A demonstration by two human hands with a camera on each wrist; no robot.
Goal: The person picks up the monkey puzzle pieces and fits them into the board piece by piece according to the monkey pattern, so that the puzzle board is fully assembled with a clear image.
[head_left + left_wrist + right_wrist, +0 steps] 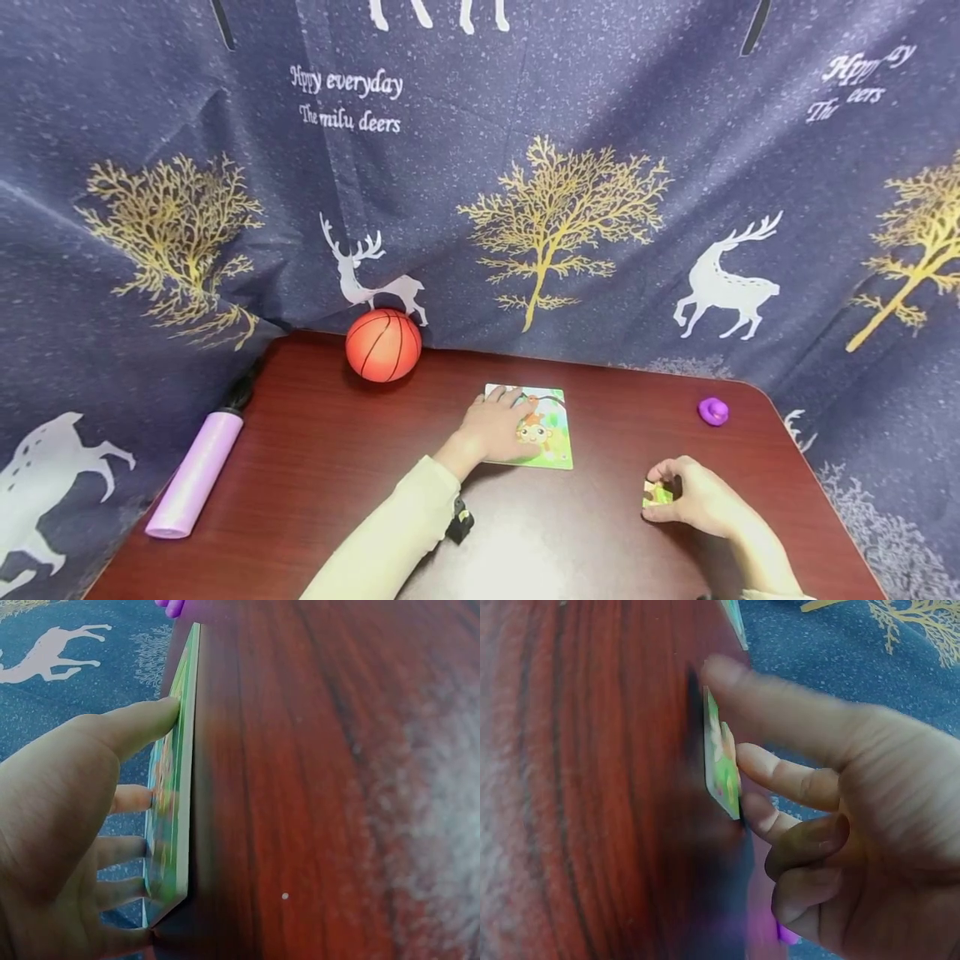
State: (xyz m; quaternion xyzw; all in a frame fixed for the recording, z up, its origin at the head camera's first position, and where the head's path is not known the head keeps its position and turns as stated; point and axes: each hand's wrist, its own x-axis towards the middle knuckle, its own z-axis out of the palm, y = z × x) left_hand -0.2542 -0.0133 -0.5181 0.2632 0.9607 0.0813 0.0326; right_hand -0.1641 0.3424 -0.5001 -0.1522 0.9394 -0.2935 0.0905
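My left hand (495, 428) rests with straight, spread fingers on a square picture puzzle (557, 433) showing a cartoon monkey on green. In the left wrist view, thumb and fingertips touch the face of this thin board, which lies on the table. To the right, my right hand (699, 497) holds a small square puzzle piece (658, 493), green with a bit of picture, by its edges between thumb and fingers. Seen from the right wrist, the piece (721, 761) is close to the tabletop, its outer fingers curled beside it. Whether it touches the table I cannot tell.
An orange basketball (383, 345) sits at the table's back left. A pink hand pump (197, 473) lies along the left edge. On the back right is a small purple toy (712, 411). A deer-patterned cloth (435, 208) hangs behind the brown table (322, 467).
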